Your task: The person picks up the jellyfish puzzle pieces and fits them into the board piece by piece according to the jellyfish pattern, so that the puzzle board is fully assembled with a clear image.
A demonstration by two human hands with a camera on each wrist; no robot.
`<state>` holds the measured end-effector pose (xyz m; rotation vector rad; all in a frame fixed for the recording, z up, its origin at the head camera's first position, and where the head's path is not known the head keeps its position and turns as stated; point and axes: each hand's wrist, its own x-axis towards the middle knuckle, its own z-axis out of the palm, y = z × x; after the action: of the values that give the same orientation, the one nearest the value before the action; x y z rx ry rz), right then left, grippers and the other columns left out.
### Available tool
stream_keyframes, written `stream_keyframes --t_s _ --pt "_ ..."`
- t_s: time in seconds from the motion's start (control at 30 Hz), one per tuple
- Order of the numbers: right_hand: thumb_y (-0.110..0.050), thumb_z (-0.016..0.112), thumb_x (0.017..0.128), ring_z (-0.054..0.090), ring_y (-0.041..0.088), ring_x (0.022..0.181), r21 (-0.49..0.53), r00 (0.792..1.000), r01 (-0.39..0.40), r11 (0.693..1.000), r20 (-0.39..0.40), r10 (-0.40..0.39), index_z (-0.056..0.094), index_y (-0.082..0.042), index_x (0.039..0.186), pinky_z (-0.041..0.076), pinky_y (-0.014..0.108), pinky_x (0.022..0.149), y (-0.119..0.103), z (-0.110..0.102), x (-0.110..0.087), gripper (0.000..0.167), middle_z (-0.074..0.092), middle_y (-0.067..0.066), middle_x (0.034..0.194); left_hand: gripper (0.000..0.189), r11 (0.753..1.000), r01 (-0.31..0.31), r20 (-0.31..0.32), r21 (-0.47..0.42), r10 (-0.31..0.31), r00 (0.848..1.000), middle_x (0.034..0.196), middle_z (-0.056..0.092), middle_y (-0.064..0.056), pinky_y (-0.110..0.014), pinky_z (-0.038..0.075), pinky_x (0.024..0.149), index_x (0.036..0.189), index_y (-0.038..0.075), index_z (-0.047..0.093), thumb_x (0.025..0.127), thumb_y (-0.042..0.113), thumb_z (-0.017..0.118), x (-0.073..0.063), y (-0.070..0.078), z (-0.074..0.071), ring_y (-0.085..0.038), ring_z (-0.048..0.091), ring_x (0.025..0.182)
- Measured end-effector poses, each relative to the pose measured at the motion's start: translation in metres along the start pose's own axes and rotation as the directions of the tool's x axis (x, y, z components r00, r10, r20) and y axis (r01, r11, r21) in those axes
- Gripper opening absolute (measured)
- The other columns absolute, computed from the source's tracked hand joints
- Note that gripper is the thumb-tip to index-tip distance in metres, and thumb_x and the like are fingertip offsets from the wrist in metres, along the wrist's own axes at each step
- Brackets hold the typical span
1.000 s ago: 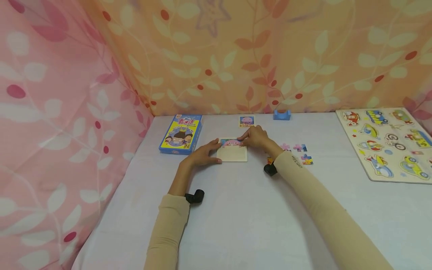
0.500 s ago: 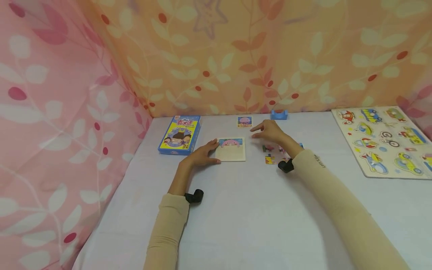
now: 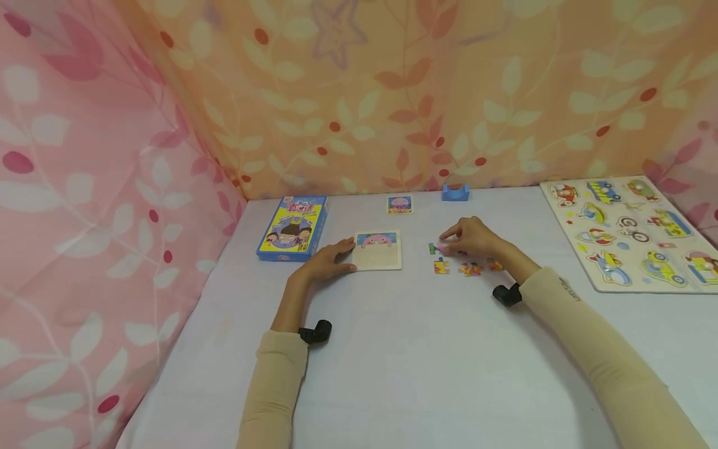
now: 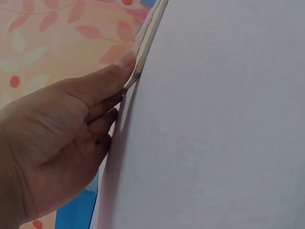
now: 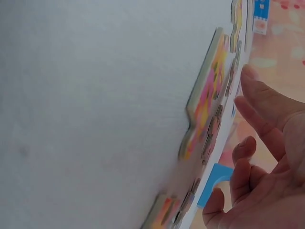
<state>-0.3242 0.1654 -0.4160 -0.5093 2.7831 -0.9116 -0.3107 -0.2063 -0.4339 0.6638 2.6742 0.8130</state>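
My left hand (image 3: 326,260) holds the left side of a small square puzzle tray (image 3: 377,257), thumb at the near corner and fingers at the far one. A strip of pink and blue picture fills the tray's far end; the rest is bare. In the left wrist view the thumb meets the tray's edge (image 4: 150,43). My right hand (image 3: 473,237) is over loose jigsaw pieces, thumb and forefinger apart beside a green and pink puzzle piece (image 3: 432,249). Nothing shows between those fingertips in the right wrist view. Several more pieces are partly hidden under the hand.
A yellow puzzle piece (image 3: 441,267) and an orange one (image 3: 470,269) lie nearer. Behind the tray are a small picture card (image 3: 400,204) and a blue stand (image 3: 455,193). A blue and yellow card box (image 3: 293,229) lies left; a vehicle puzzle board (image 3: 628,234) lies right.
My right hand has left the tray's far right corner and moved right to the loose pieces, uncovering the picture strip. My left hand stays at the tray. The head view shifted slightly.
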Motion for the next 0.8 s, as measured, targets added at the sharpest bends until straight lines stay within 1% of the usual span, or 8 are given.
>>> stream_keyframes --t_s 0.1,0.27,0.37,0.5,0.6,0.8 --pt "-0.022 0.074 0.077 0.038 0.022 0.082 -0.03 1.0 -0.006 1.0 -0.004 0.006 0.068 -0.009 0.111 0.03 0.029 0.067 -0.0029 0.0012 -0.0012 0.037 0.051 0.012 0.089 0.065 1.0 -0.006 -0.005 -0.005 0.006 1.0 0.152 0.024 0.003 -0.042 0.016 0.115 0.141 0.013 0.037 0.086 0.033 0.063 0.0003 -0.004 -0.0007 -0.02 0.017 0.142" --pt "-0.024 0.074 0.077 0.037 0.024 0.09 -0.073 1.0 -0.02 0.997 -0.022 0.019 0.07 -0.012 0.107 0.028 0.032 0.071 -0.0043 0.0017 -0.0014 0.033 0.053 0.011 0.094 0.062 0.999 -0.026 0.002 -0.02 0.026 1.0 0.152 0.024 0.004 -0.041 0.015 0.116 0.141 0.012 0.037 0.088 0.031 0.061 0.0007 -0.0067 0.0001 -0.019 0.017 0.142" --pt "-0.026 0.075 0.076 0.038 0.024 0.089 -0.104 1.0 0.002 0.995 -0.029 -0.005 0.071 -0.013 0.105 0.029 0.032 0.071 -0.0032 0.0018 -0.0008 0.031 0.054 0.01 0.092 0.06 0.998 -0.048 -0.003 -0.034 0.048 0.999 0.152 0.025 0.001 -0.041 0.016 0.116 0.141 0.009 0.037 0.089 0.028 0.06 0.0002 -0.0062 0.001 -0.021 0.018 0.142" --pt "-0.027 0.075 0.076 0.038 0.024 0.089 -0.1 1.0 0.015 0.995 -0.026 -0.018 0.071 -0.014 0.105 0.03 0.032 0.07 -0.0005 0.0033 -0.0001 0.032 0.055 0.011 0.094 0.057 0.997 -0.066 -0.016 -0.047 0.065 0.998 0.152 0.026 -0.002 -0.041 0.018 0.115 0.14 0.006 0.038 0.089 0.024 0.06 -0.0007 -0.0054 0.0018 -0.023 0.019 0.142" --pt "-0.027 0.075 0.076 0.039 0.024 0.09 -0.092 1.0 0.019 0.996 -0.021 -0.021 0.071 -0.015 0.104 0.029 0.033 0.072 0.0018 0.0058 0.0013 0.031 0.055 0.011 0.096 0.057 0.997 -0.061 -0.019 -0.044 0.06 0.998 0.151 0.026 -0.002 -0.042 0.017 0.115 0.139 0.007 0.039 0.09 0.025 0.059 -0.001 -0.005 0.0026 -0.023 0.019 0.142" --pt "-0.029 0.072 0.078 0.04 0.023 0.09 -0.137 0.998 0.058 0.989 -0.022 -0.062 0.073 -0.018 0.098 0.029 0.037 0.075 0.0011 0.0084 0.002 0.023 0.055 0.008 0.091 0.056 0.999 -0.043 -0.022 -0.031 0.043 0.999 0.152 0.026 -0.001 -0.044 0.016 0.115 0.139 0.008 0.039 0.09 0.025 0.059 -0.0011 -0.0038 0.003 -0.022 0.018 0.142"
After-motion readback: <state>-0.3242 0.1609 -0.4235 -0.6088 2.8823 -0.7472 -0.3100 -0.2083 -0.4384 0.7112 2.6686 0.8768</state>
